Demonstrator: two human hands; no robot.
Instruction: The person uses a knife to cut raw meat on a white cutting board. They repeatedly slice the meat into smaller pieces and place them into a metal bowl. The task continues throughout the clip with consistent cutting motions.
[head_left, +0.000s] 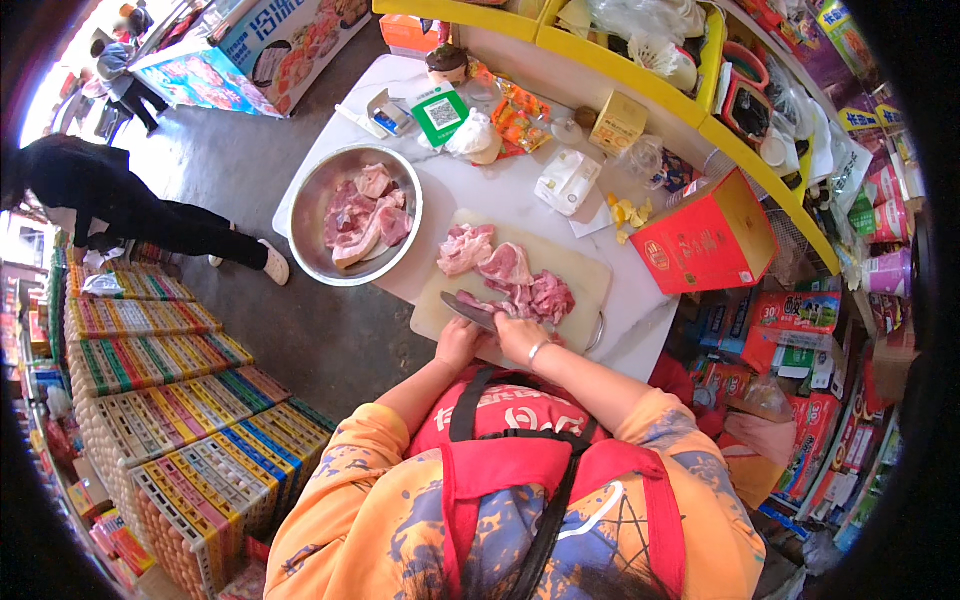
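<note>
My right hand (523, 339) grips a kitchen knife (466, 310), its blade pointing left over the near part of a pale cutting board (592, 270). Close beside the blade is my left hand (459, 342), at the board's near edge. Its fingertips are partly hidden, so I cannot tell whether it holds meat. Beyond the knife lie two larger pieces of raw meat, a pale fatty one (465, 250) and a redder one (504, 265). A heap of cut meat (551, 296) sits to their right. At the left, a steel basin (298, 217) holds several meat chunks (367, 214).
The board rests on a marble-patterned table (637, 330). A red box (697, 240), a tissue pack (568, 180) and orange peel (628, 214) lie on the right. At the back stands a green code card (439, 114). Stacked egg trays (172, 382) and a bending person (142, 202) are left.
</note>
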